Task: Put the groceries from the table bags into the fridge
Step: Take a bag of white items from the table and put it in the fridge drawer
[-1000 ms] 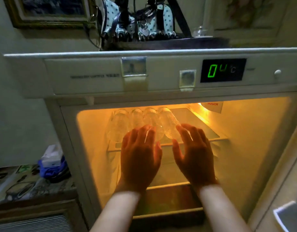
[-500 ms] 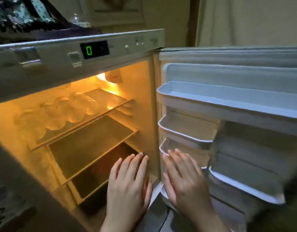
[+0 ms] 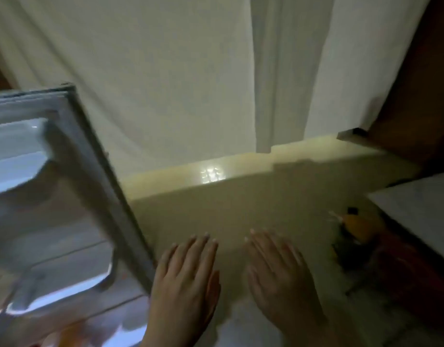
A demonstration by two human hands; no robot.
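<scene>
Both hands are held flat and empty at the bottom centre of the frame — the left hand [image 3: 184, 284] just beside the edge of the open fridge door [image 3: 66, 201], the right hand [image 3: 278, 276] apart from it, fingers spread, nothing gripped. The door's inner shelves [image 3: 20, 151] fill the left side. A pale curtain [image 3: 166, 71] hangs across the top, above a cream floor [image 3: 241, 209]. At the right edge, a blurred orange-and-dark item [image 3: 358, 226] — possibly groceries — is seen beneath a white table edge [image 3: 416, 201].
</scene>
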